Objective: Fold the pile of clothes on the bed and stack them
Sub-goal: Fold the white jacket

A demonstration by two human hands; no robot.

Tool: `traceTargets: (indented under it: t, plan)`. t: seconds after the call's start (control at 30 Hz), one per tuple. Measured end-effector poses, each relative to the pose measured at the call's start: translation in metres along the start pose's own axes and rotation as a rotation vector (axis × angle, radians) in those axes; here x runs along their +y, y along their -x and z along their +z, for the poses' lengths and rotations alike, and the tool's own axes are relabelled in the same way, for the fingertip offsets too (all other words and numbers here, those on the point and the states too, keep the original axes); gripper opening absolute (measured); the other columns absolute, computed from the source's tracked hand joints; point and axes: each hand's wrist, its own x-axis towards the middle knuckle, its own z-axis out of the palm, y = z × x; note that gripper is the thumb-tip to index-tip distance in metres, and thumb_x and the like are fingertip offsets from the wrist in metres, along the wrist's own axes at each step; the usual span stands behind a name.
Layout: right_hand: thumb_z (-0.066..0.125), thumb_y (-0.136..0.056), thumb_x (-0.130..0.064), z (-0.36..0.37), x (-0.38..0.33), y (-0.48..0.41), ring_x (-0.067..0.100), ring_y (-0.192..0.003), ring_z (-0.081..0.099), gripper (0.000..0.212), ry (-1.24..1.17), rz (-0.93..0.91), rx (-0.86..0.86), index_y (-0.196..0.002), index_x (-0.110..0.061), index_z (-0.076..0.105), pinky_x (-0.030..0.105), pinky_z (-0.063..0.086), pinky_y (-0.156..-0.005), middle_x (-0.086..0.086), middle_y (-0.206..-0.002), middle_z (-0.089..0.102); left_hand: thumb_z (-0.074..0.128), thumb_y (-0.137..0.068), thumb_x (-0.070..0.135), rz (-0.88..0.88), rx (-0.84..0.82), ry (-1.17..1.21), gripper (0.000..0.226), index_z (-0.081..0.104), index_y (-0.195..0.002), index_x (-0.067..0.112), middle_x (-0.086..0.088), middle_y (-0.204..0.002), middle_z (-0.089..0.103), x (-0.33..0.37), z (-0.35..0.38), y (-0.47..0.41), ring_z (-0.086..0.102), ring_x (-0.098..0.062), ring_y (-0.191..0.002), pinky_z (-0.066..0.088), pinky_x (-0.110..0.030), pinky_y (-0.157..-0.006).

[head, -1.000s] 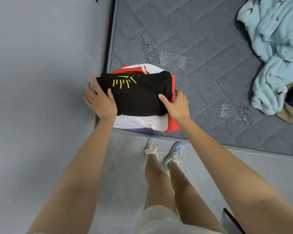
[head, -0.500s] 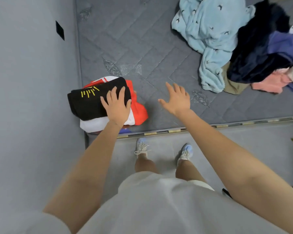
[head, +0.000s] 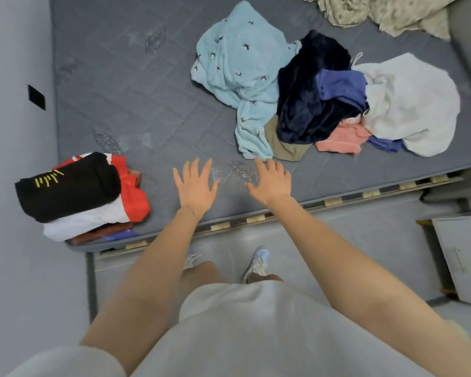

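A stack of folded clothes [head: 93, 213] sits at the bed's near left corner, topped by a black garment with yellow marks [head: 68, 186] over white and red pieces. The unfolded pile lies at centre right: a light blue garment [head: 237, 72], a dark navy one [head: 305, 104], a white one [head: 413, 104], a pink one [head: 343, 140] and a tan one [head: 283, 148]. My left hand [head: 195, 186] and my right hand [head: 269, 180] hover over the grey mattress [head: 147, 104] between stack and pile, fingers spread, holding nothing. The right fingertips are close to the light blue garment's lower end.
A grey wall [head: 11, 131] with a black outlet borders the bed on the left. A beige blanket [head: 378, 12] lies at the far right. A white cabinet [head: 462, 257] stands on the floor to the right. My feet are at the bed's edge.
Both hands have left the folded stack and moved right over the bare mattress toward the unfolded pile. The view has swung right, showing the whole pile.
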Motion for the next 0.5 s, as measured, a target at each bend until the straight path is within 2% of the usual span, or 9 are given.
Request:
traceTargets:
  t: [0.23,0.5]
  plan:
    - [0.051,-0.095,-0.047,-0.029,0.099,0.006,0.032,-0.14,0.025,0.073,-0.014,0.1,0.035,-0.154,-0.022,0.017,0.048,0.024,-0.114,0.012,-0.154,0.027,0.034,-0.103,0.048,0.136,-0.03,-0.1,0.062,0.012,-0.157,0.028,-0.007,-0.163,0.015,0.098,0.0,-0.009,0.009,-0.031,-0.15,-0.002,-0.057,-0.119]
    - [0.051,-0.096,-0.047,-0.055,0.164,-0.018,0.032,-0.143,0.021,0.074,-0.052,0.182,0.066,-0.155,-0.023,0.015,0.049,0.024,-0.114,0.012,-0.157,0.021,0.037,-0.102,0.048,0.187,-0.038,-0.079,0.062,0.017,-0.156,0.025,-0.009,-0.161,0.02,0.156,-0.01,-0.054,0.011,-0.031,-0.149,-0.002,-0.059,-0.118]
